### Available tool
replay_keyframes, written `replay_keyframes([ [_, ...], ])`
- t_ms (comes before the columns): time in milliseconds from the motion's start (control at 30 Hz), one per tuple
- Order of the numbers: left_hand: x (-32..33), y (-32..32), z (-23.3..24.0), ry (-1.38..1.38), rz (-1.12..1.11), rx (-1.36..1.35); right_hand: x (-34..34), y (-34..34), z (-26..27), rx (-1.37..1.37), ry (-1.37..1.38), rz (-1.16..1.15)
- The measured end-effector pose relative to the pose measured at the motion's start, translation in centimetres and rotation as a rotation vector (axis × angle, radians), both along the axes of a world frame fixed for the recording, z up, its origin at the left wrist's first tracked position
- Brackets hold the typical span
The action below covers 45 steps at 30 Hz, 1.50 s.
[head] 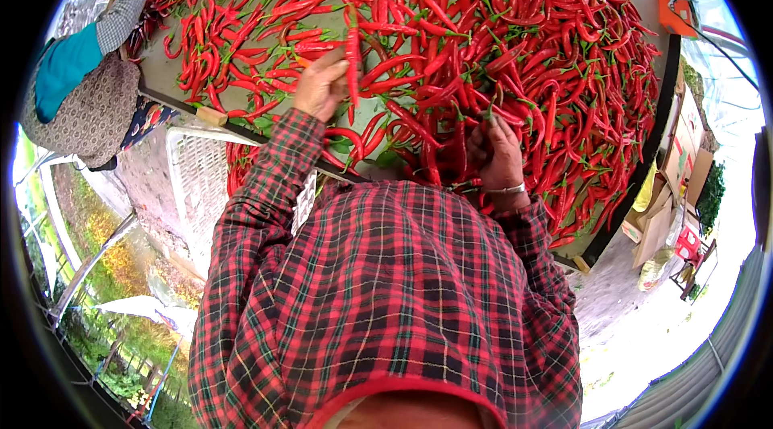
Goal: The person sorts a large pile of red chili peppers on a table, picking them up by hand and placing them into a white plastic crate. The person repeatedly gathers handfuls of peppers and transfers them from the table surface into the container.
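My left hand pinches a red chili pepper, held nearly upright above the table with its stem end away from me. Under and around it, loose red chilies with green stems lie spread out. My right hand, with a band at the wrist, dips into the near side of a thick heap of red chilies. Its fingers are curled, and a green stem shows at the fingertips. Peppers partly hide these fingers, so I cannot tell if they grip one.
The grey table has a dark raised rim. A white plastic crate stands below its near left edge, beside more chilies. Another person's checkered sleeve reaches in at far left. An orange box and cardboard boxes are at right.
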<state>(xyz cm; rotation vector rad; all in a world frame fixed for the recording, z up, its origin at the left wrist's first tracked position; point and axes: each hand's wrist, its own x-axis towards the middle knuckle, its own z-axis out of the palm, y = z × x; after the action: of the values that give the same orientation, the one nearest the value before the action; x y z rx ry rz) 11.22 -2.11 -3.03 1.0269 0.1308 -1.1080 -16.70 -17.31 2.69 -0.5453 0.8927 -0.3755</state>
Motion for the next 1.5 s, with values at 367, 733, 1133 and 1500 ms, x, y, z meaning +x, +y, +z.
replay_keyframes([
  [367,-10.9,-3.9,3.5,-0.201,-0.553,-0.010,2.7,0.6,-0.9,-0.180,0.014,0.046],
  [733,-8.3,-8.3,-3.2,-1.922,-0.805,0.509,-8.1,-1.5,-3.9,-0.292,0.150,-0.083],
  [1133,-5.1,-11.4,-1.2,-1.946,-0.263,0.376,-15.3,-5.8,-9.1,-0.344,0.200,-0.585],
  [1500,-16.6,-11.2,-1.3,-1.495,-0.760,0.109,-13.3,0.2,-3.7,-0.234,0.141,-0.295],
])
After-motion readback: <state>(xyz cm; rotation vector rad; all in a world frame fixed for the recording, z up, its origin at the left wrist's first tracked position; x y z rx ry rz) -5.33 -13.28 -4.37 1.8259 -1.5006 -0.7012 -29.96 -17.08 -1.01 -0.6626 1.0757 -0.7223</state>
